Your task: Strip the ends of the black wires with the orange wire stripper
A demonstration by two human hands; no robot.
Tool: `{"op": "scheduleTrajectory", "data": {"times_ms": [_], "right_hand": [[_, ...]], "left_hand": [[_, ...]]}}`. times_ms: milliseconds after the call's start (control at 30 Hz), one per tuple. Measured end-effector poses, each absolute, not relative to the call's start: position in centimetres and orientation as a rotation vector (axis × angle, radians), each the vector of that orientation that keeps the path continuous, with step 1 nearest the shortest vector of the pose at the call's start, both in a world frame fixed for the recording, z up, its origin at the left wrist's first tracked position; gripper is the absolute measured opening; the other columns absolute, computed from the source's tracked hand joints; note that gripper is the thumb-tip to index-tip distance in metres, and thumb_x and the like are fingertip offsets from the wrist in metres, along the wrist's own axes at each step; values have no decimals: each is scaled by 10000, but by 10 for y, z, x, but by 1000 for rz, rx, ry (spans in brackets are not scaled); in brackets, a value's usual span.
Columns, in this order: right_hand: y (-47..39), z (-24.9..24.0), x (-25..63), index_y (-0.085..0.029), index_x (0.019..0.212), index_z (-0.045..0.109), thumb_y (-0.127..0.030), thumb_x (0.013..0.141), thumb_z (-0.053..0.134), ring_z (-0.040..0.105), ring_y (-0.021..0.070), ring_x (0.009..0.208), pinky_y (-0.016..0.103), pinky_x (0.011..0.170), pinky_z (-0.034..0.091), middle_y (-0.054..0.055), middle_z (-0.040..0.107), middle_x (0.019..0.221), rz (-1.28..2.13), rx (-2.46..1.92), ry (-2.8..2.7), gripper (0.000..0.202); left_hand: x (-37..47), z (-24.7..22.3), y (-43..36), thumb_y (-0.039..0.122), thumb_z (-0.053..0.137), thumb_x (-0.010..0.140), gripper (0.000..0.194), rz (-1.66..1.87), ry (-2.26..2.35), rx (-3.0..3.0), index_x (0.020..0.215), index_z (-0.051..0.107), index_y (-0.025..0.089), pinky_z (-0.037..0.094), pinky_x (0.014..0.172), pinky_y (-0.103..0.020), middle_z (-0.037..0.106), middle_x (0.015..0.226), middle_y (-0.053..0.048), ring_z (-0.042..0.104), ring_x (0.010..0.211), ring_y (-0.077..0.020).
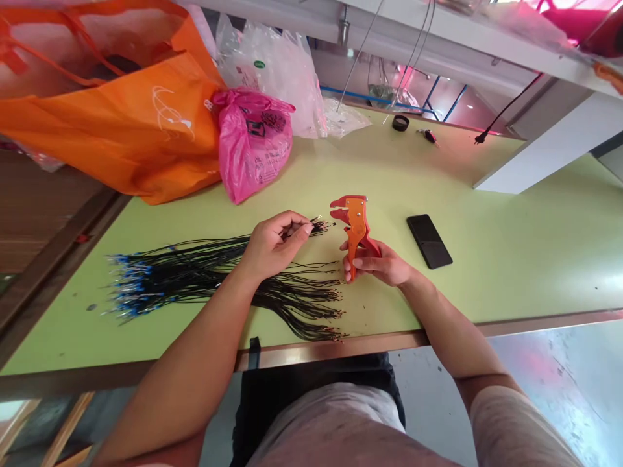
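Black wires point(195, 279) lie lengthwise from left to right on the green table point(496, 259), the nearer left hand point(277, 243) pinching one cluster near its tips. Those tips point rightward toward the orange pliers point(359, 227) (mouth facing left, just beside them), which the right hand point(384, 264) grasps upright by the handles.

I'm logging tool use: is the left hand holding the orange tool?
No, the right hand holds the orange tool, while the left hand holds black wires.
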State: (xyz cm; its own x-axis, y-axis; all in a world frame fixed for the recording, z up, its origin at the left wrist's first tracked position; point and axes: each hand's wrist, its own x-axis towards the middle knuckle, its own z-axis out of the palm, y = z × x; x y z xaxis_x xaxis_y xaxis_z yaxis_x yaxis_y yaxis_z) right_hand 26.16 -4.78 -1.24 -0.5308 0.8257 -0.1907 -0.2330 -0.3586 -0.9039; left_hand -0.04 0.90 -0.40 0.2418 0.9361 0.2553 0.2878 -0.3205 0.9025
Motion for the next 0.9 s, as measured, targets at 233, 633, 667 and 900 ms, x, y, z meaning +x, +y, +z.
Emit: {"op": "scheduleTrajectory", "data": {"times_ms": [233, 633, 667, 900], "right_hand": [[-51, -22, 255, -139, 1189, 628, -283, 868, 830, 738, 192, 756, 349, 720, 609, 50, 724, 900, 2062, -775, -1169, 405], [-52, -25, 250, -133, 1126, 633, -311, 854, 860, 741, 191, 782, 354, 756, 607, 60, 734, 916, 2106, -743, -1219, 396], [-52, -25, 250, -133, 1130, 633, -318, 856, 860, 741, 192, 782, 355, 757, 607, 57, 729, 911, 2110, -742, -1222, 401], [-51, -27, 249, -123, 1080, 637, -332, 891, 830, 724, 184, 709, 339, 693, 602, 48, 710, 833, 2049, -786, -1268, 341]], "left_hand": [[1, 0, 7, 416, 683, 875, 252, 1155, 1090, 1776, 858, 700, 165, 439, 556, -218, 660, 704, -15, 537, 594, -109], [1, -3, 6, 408, 678, 887, 247, 1078, 1061, 1774, 849, 683, 164, 346, 505, -206, 521, 637, 37, 417, 550, -87], [2, -2, 5, 404, 681, 886, 243, 1079, 1059, 1774, 850, 681, 164, 341, 503, -207, 513, 634, 39, 410, 548, -86], [2, 2, 3, 390, 673, 876, 225, 1061, 1069, 1777, 839, 669, 168, 338, 495, -208, 507, 631, 38, 406, 544, -87]]}}
